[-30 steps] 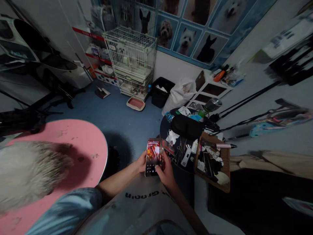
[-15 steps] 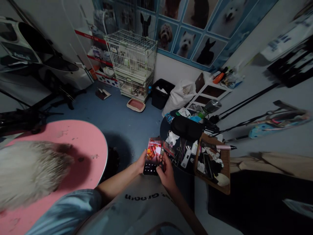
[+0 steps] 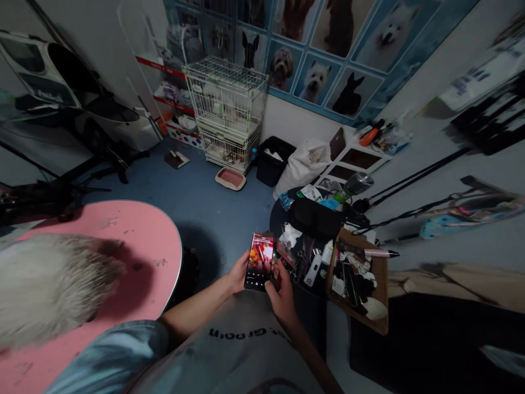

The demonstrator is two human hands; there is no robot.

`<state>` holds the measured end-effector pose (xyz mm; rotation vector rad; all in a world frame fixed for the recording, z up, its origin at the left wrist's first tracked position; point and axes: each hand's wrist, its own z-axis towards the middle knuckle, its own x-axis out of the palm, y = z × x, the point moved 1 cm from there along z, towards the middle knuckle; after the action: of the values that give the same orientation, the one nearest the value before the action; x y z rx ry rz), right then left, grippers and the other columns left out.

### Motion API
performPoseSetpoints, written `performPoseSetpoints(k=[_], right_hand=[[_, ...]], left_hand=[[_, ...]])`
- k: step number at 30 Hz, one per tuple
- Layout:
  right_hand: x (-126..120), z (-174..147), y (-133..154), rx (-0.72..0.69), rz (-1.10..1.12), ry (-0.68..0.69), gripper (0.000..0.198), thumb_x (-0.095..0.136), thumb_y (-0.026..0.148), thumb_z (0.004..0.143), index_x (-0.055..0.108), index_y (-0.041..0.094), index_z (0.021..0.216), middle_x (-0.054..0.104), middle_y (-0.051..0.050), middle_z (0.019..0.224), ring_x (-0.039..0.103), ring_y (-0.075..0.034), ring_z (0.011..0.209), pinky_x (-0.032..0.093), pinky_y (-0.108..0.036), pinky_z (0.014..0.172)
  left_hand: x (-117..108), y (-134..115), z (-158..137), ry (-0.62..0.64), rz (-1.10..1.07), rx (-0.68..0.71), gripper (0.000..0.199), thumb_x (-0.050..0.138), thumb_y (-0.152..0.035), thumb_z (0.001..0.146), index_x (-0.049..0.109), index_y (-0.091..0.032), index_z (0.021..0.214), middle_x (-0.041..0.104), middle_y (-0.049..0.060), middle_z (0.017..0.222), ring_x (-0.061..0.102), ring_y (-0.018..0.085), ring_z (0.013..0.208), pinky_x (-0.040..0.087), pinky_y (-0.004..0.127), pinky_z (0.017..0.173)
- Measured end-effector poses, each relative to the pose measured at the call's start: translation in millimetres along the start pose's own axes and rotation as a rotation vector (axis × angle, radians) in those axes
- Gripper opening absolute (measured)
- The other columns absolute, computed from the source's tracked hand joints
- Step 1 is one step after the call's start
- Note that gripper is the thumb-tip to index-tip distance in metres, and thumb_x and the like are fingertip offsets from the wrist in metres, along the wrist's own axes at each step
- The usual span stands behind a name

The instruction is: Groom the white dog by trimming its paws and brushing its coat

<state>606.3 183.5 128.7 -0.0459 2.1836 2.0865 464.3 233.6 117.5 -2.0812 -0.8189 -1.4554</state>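
A smartphone (image 3: 260,257) with a lit screen is held upright over my lap, showing a red picture above a row of playback buttons. My left hand (image 3: 238,272) grips its left edge. Around its right edge my right hand (image 3: 281,290) is closed, the thumb lying at the lower right of the screen. The fingers behind the phone are mostly hidden. On the pink round table (image 3: 164,241) to the left lies a fluffy grey-white dog (image 3: 53,287), only partly in view and apart from both hands.
Right of the phone, a dark round table holds a black case (image 3: 315,217), a white clipper (image 3: 313,270), scissors and a brown tray (image 3: 379,323) of small tools. Further back stand a wire cage (image 3: 229,109), a black bin (image 3: 268,174), a white sack (image 3: 301,167) and a pink litter tray (image 3: 231,179).
The view has shifted slightly, so the room sits a little lower and further right. Both hands keep their hold on the phone, and its screen picture looks much the same.
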Motion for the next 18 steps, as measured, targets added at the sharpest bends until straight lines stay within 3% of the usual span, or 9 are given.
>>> performPoseSetpoints(k=[4, 9, 18], right_hand=[[-3.1, 0.7, -3.3, 0.041, 0.003, 0.005, 0.067, 0.056, 0.023, 0.077, 0.035, 0.022, 0.141, 0.053, -0.008, 0.133, 0.051, -0.024, 0.122, 0.041, -0.044, 0.103], [-4.6, 1.3, -3.8, 0.046, 0.005, -0.024, 0.067, 0.058, 0.024, 0.076, 0.038, 0.022, 0.14, 0.055, -0.008, 0.129, 0.053, -0.025, 0.119, 0.042, -0.043, 0.102], [-5.0, 2.1, -8.0, 0.081, 0.028, -0.038, 0.068, 0.059, 0.028, 0.075, 0.037, 0.022, 0.139, 0.053, -0.01, 0.131, 0.051, -0.026, 0.121, 0.041, -0.046, 0.103]], left_hand=[[3.7, 0.9, -0.3, -0.047, 0.038, 0.012, 0.045, 0.047, -0.039, 0.087, 0.066, -0.003, 0.106, 0.072, 0.014, 0.088, 0.067, 0.022, 0.082, 0.044, 0.033, 0.088], [0.2, 5.1, 0.7, -0.093, 0.173, -0.002, 0.043, 0.05, -0.039, 0.085, 0.067, -0.003, 0.1, 0.072, 0.016, 0.088, 0.068, 0.026, 0.084, 0.046, 0.036, 0.087], [-4.0, 6.6, 4.5, -0.153, 0.346, 0.196, 0.026, 0.062, -0.026, 0.08, 0.068, -0.008, 0.097, 0.073, 0.015, 0.089, 0.069, 0.024, 0.075, 0.051, 0.035, 0.077]])
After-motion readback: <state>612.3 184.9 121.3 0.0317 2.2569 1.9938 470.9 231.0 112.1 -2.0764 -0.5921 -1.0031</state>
